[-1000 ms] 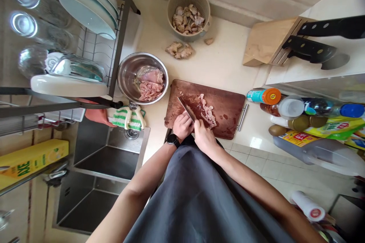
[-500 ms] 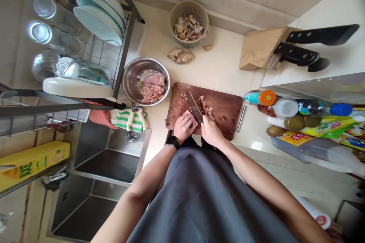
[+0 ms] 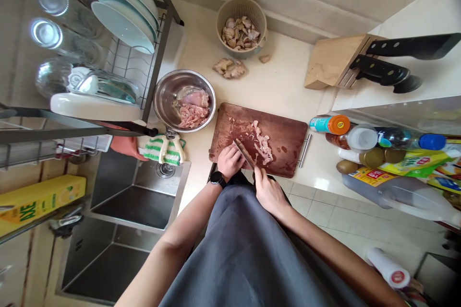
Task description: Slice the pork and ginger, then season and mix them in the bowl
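A brown wooden cutting board [image 3: 284,132] lies on the counter in front of me with strips of raw meat [image 3: 262,143] on it. My right hand [image 3: 265,189] is closed round the handle of a knife [image 3: 244,152], whose blade lies across the board's near edge. My left hand [image 3: 229,160], with a black watch on the wrist, is curled with its fingers pressed down beside the blade; a small piece of meat may be under them, I cannot make it out. A steel bowl [image 3: 166,92] with more raw meat stands left of the board.
A basket of garlic [image 3: 240,29] and a ginger root [image 3: 229,67] are at the back. A knife block [image 3: 333,60] lies at the right, bottles [image 3: 360,136] crowd the right counter. A dish rack [image 3: 118,33] and sink [image 3: 137,206] are left.
My right hand has drawn the knife back toward me, so the blade now lies at the board's near edge. My left hand stays curled beside it.
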`<state>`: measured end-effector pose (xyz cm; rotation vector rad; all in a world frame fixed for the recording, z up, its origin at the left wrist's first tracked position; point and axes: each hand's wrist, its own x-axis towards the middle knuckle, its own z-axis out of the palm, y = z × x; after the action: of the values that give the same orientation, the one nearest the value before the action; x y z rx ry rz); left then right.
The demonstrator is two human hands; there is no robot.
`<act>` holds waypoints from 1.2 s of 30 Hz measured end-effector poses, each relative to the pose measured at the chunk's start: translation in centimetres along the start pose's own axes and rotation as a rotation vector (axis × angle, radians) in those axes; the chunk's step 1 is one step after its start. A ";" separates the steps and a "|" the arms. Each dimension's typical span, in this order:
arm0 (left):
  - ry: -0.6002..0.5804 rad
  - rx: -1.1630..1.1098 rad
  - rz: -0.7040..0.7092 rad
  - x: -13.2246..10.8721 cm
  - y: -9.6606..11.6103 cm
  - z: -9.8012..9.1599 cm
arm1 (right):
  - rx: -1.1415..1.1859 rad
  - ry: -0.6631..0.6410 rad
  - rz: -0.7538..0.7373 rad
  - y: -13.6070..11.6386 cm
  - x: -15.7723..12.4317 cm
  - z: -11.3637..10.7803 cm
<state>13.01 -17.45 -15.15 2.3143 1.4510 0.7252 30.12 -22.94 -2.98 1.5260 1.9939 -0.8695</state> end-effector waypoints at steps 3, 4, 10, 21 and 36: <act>-0.012 -0.028 -0.017 0.1 0.1 -0.1 | 0.018 -0.028 0.005 -0.2 0.7 -0.6; -0.019 -0.039 -0.023 0.1 0.1 -0.1 | 0.030 -0.024 0.004 -0.4 1.5 -1.1; -0.043 -0.097 -0.040 0.5 0.0 -0.4 | 0.085 0.084 -0.020 -1.9 6.5 -4.2; -0.032 -0.082 -0.029 0.3 -0.1 0.1 | 0.127 0.061 -0.004 -0.5 5.5 -2.8; -0.014 -0.065 -0.095 0.0 0.1 -0.7 | 0.112 0.119 -0.045 0.2 3.0 -1.6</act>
<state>12.65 -17.47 -14.53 2.1815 1.4973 0.7168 29.49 -19.78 -4.04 1.6351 2.1031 -0.9430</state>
